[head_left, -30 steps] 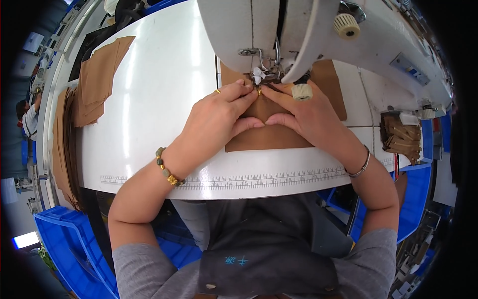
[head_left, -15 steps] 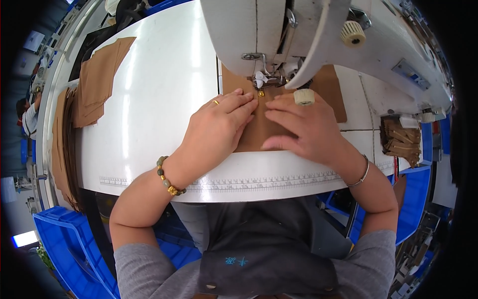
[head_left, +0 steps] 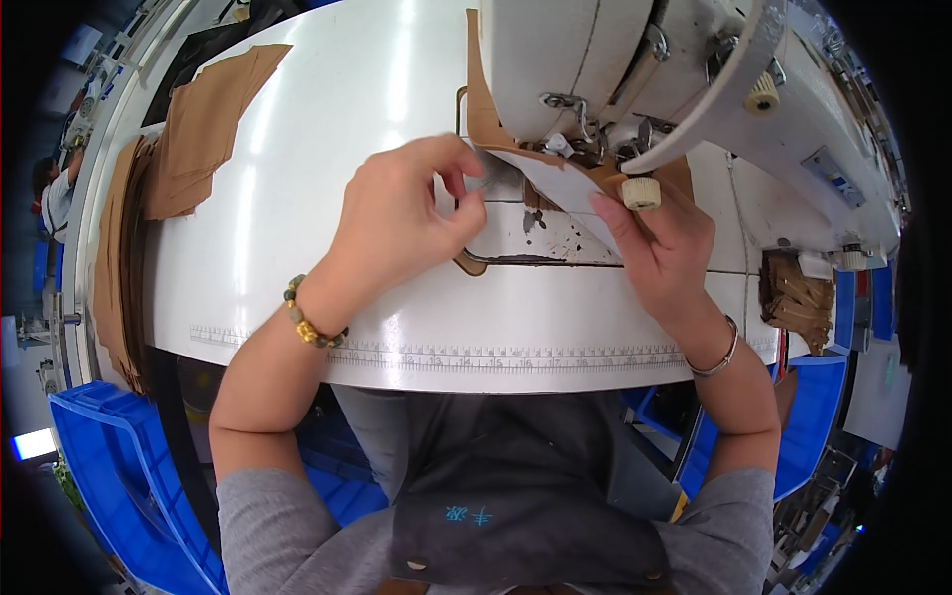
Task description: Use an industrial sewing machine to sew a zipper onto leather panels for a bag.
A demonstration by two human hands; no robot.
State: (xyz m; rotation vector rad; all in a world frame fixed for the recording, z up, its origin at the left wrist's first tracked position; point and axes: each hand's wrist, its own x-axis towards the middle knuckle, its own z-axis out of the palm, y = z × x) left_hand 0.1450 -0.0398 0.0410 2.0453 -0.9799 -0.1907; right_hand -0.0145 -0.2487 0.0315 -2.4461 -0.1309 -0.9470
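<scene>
A brown piece of fabric (head_left: pixel 485 104) lies under the white sewing machine's head (head_left: pixel 555 59), by the presser foot (head_left: pixel 560 145). Its near edge is lifted and turned back, so a pale underside (head_left: pixel 560 186) shows. My right hand (head_left: pixel 669 248) grips this raised edge at the right, thumb on the pale side; the other fingers are partly hidden behind a cream knob (head_left: pixel 642 191). My left hand (head_left: pixel 407 203) hovers left of the fabric's turned corner, fingers curled and thumb apart, with nothing visible between them. Below the raised fabric, the worn metal needle plate (head_left: pixel 506 183) is exposed.
Brown fabric pieces (head_left: pixel 213 129) and a taller stack (head_left: pixel 119 268) lie at the table's left. A bundle of brown strips (head_left: pixel 798 297) sits at the right. A ruler scale (head_left: pixel 476 362) follows the near edge. Blue bins (head_left: pixel 129 486) flank the table; a person (head_left: pixel 59 193) is far left.
Both hands were flat on the fabric before the presser foot. The right hand has now lifted and turned back its near edge; the left has come off it. The view has shifted slightly.
</scene>
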